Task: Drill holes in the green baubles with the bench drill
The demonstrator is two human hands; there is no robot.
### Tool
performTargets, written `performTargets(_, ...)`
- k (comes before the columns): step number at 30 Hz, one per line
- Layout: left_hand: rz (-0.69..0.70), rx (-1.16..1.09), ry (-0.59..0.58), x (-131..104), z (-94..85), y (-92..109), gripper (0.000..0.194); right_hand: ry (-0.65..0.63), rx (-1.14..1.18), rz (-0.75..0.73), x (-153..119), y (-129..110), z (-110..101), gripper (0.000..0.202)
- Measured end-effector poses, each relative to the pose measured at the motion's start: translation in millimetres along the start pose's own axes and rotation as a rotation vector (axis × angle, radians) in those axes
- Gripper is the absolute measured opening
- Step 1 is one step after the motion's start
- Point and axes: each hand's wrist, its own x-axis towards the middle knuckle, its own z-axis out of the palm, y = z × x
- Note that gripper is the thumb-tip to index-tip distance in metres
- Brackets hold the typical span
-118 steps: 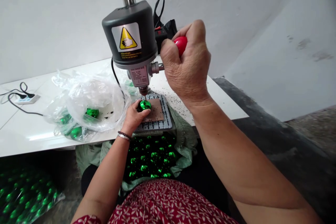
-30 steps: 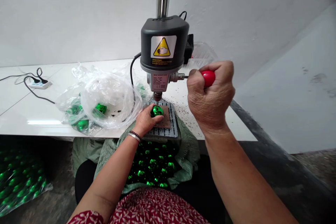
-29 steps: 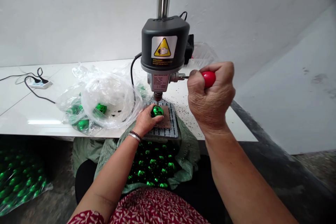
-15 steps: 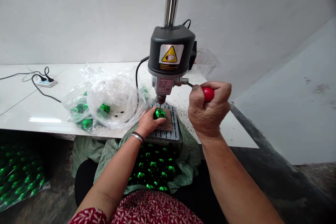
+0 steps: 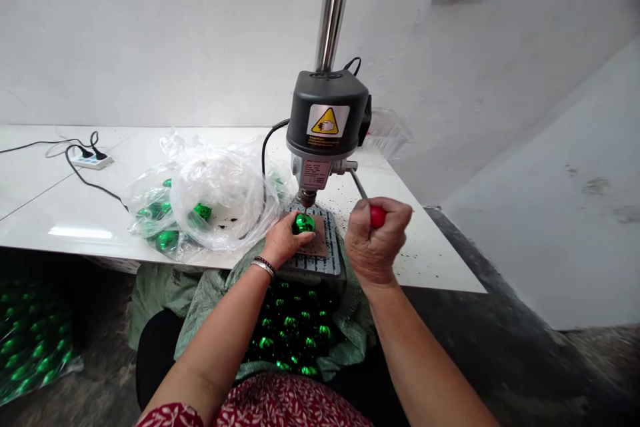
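The left hand (image 5: 283,241) had its fingers curled around one side of a shiny green ball (image 5: 303,224), which sat on a brown board (image 5: 317,243) over the slotted base (image 5: 333,259) of a drill press (image 5: 326,113); the drill's bit came down to the top of the ball, though whether it had entered could not be told; the right hand (image 5: 375,243) had its fingers clenched around the red knob (image 5: 378,216) at the end of the slanting lever (image 5: 359,184); dark crumbs lay scattered on the white worktop (image 5: 443,240); left of the press, a clear plastic bag (image 5: 217,180) lay with more green balls (image 5: 167,239); below the base, an open green sack (image 5: 353,330) held many others.
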Motion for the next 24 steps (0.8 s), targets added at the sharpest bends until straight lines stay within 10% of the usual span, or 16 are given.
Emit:
performTargets(11,0.069,-0.209,-0.01,-14,-10.1,1,0.046,-0.205,-0.065,0.127,110,-19,30,0.025)
performTargets(20,-0.086,-0.86,-0.327,-75,-53.3,-25,0.055,-0.251,-0.106,0.283,116,-35,29,0.029)
performTargets(24,-0.094,-0.773,-0.346,-88,-56.5,-36,0.061,-0.306,-0.191,0.341,117,-37,29,0.029)
